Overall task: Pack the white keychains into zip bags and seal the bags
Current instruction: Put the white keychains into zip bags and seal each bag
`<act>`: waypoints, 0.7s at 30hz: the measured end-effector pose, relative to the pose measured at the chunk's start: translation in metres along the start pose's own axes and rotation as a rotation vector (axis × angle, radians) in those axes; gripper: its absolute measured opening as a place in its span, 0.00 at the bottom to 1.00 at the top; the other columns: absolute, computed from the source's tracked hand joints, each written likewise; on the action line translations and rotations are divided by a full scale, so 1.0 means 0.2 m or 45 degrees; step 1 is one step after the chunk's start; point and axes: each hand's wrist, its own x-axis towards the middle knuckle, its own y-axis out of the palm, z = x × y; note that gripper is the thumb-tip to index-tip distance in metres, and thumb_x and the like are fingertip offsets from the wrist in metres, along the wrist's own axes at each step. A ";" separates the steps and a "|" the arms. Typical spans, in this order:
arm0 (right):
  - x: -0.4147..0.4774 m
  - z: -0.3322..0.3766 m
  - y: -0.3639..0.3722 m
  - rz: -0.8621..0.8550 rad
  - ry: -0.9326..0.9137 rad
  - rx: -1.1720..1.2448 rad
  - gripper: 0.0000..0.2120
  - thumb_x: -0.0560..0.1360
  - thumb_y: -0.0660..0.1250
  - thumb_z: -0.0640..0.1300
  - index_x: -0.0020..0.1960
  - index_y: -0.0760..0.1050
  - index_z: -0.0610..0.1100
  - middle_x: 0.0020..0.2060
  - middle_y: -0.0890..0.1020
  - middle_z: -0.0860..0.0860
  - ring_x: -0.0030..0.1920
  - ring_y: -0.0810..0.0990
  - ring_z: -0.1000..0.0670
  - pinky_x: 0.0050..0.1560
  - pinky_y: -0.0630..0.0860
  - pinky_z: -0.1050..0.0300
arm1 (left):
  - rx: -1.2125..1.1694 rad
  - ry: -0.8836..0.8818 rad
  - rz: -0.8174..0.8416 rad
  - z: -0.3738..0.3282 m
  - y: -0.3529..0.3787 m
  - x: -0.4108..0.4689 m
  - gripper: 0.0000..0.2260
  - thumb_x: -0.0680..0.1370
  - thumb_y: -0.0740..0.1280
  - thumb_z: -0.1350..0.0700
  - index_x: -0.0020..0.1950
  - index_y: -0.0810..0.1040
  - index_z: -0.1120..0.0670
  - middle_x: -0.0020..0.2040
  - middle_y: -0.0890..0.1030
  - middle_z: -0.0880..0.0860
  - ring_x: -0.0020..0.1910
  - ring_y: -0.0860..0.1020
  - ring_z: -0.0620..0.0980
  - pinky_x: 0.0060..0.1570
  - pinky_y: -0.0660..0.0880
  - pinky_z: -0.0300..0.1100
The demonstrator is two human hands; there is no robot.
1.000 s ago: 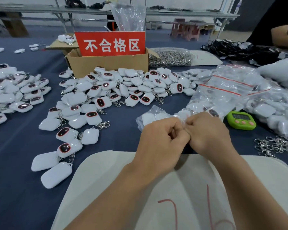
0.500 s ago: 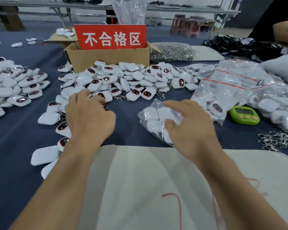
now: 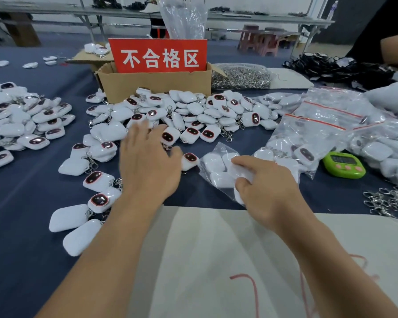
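Note:
White keychains with dark oval faces lie in a big loose pile (image 3: 193, 111) across the blue table, with more at the left (image 3: 21, 125). My left hand (image 3: 147, 161) hovers flat over the pile with fingers spread, holding nothing. A single keychain (image 3: 190, 159) lies just right of its thumb. A small clear zip bag (image 3: 218, 171) filled with several keychains rests on the cloth. My right hand (image 3: 264, 187) grips that bag's near corner between thumb and fingers.
A cardboard box (image 3: 156, 86) with a red sign stands behind the pile. Filled zip bags (image 3: 319, 131) are heaped at the right beside a green timer (image 3: 344, 167). Loose metal clasps (image 3: 388, 200) lie far right. A white board (image 3: 239, 260) covers the near edge.
My hands, together at the bag's opening a second ago, have parted. The left hand moved out over the keychain pile. The right hand stays on the filled bag.

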 end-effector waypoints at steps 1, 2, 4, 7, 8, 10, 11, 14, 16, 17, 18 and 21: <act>0.00 0.01 0.00 0.004 0.002 0.000 0.21 0.80 0.62 0.43 0.72 0.75 0.55 0.65 0.82 0.50 0.65 0.75 0.45 0.56 0.63 0.64 | 0.094 -0.116 0.034 0.03 0.00 0.01 0.28 0.81 0.61 0.44 0.80 0.64 0.51 0.82 0.60 0.56 0.81 0.54 0.56 0.80 0.52 0.53; 0.00 0.02 0.00 0.010 0.001 -0.003 0.21 0.80 0.62 0.43 0.72 0.75 0.55 0.65 0.82 0.50 0.66 0.75 0.45 0.60 0.64 0.63 | 0.137 -0.219 0.133 0.05 0.00 0.01 0.30 0.81 0.59 0.41 0.81 0.62 0.53 0.81 0.60 0.58 0.81 0.55 0.58 0.80 0.52 0.55; 0.00 0.04 -0.01 0.034 0.004 -0.013 0.21 0.81 0.62 0.43 0.72 0.75 0.54 0.65 0.82 0.50 0.65 0.76 0.44 0.65 0.67 0.58 | 0.125 -0.278 0.323 0.07 0.01 0.00 0.32 0.82 0.57 0.38 0.81 0.61 0.54 0.78 0.65 0.59 0.79 0.59 0.60 0.77 0.57 0.57; -0.01 0.05 -0.02 0.006 0.049 -0.040 0.20 0.80 0.62 0.44 0.70 0.77 0.55 0.61 0.84 0.50 0.62 0.77 0.44 0.63 0.72 0.54 | 0.057 -0.159 0.317 0.01 0.04 0.00 0.30 0.82 0.58 0.40 0.80 0.62 0.53 0.75 0.69 0.57 0.76 0.62 0.58 0.76 0.59 0.55; -0.01 0.05 -0.02 -0.021 0.054 -0.047 0.18 0.80 0.63 0.45 0.67 0.79 0.55 0.59 0.84 0.49 0.60 0.78 0.43 0.62 0.72 0.53 | 0.023 -0.140 0.290 -0.01 0.05 0.00 0.29 0.82 0.59 0.41 0.80 0.63 0.53 0.74 0.70 0.56 0.76 0.63 0.57 0.75 0.60 0.54; -0.01 0.06 -0.01 -0.079 0.059 -0.035 0.11 0.79 0.64 0.45 0.58 0.83 0.49 0.53 0.86 0.48 0.56 0.80 0.42 0.60 0.74 0.50 | -0.019 -0.122 0.242 -0.02 0.06 -0.01 0.28 0.81 0.61 0.42 0.79 0.64 0.52 0.76 0.69 0.55 0.76 0.63 0.56 0.75 0.60 0.52; -0.02 0.06 0.00 -0.108 0.065 -0.022 0.09 0.79 0.65 0.46 0.54 0.83 0.46 0.50 0.86 0.48 0.53 0.81 0.42 0.58 0.75 0.48 | -0.019 -0.100 0.211 -0.02 0.06 -0.02 0.29 0.81 0.62 0.42 0.79 0.64 0.51 0.78 0.66 0.54 0.78 0.60 0.55 0.75 0.59 0.52; -0.02 0.07 0.00 -0.194 0.102 0.003 0.10 0.78 0.65 0.50 0.49 0.82 0.45 0.43 0.85 0.49 0.49 0.80 0.43 0.53 0.77 0.48 | -0.046 0.011 0.164 -0.03 0.06 -0.01 0.26 0.79 0.66 0.43 0.76 0.70 0.47 0.82 0.56 0.52 0.82 0.52 0.50 0.78 0.56 0.50; -0.03 0.09 0.00 -0.256 0.096 0.019 0.10 0.79 0.66 0.52 0.49 0.84 0.49 0.46 0.87 0.51 0.52 0.80 0.45 0.56 0.74 0.52 | -0.012 0.103 0.217 -0.05 0.07 -0.03 0.22 0.79 0.66 0.45 0.72 0.74 0.46 0.80 0.62 0.52 0.79 0.58 0.51 0.76 0.59 0.51; -0.04 0.10 0.00 -0.290 0.070 0.036 0.10 0.80 0.67 0.52 0.52 0.85 0.51 0.49 0.87 0.51 0.54 0.80 0.46 0.59 0.72 0.52 | 0.061 0.153 0.240 -0.07 0.08 -0.04 0.21 0.79 0.65 0.45 0.72 0.75 0.47 0.76 0.67 0.52 0.76 0.63 0.52 0.75 0.60 0.51; -0.06 0.12 0.00 -0.325 0.034 0.052 0.10 0.80 0.67 0.52 0.55 0.85 0.51 0.50 0.87 0.49 0.55 0.80 0.45 0.61 0.71 0.51 | 0.128 0.193 0.242 -0.08 0.08 -0.05 0.19 0.80 0.63 0.45 0.71 0.74 0.47 0.73 0.71 0.51 0.72 0.68 0.53 0.74 0.61 0.51; -0.08 0.15 0.01 -0.403 -0.081 0.066 0.09 0.79 0.68 0.48 0.54 0.86 0.50 0.45 0.85 0.46 0.52 0.79 0.45 0.59 0.71 0.49 | 0.084 0.160 0.138 -0.09 0.07 -0.05 0.15 0.81 0.65 0.49 0.67 0.78 0.48 0.65 0.79 0.50 0.62 0.76 0.55 0.67 0.66 0.50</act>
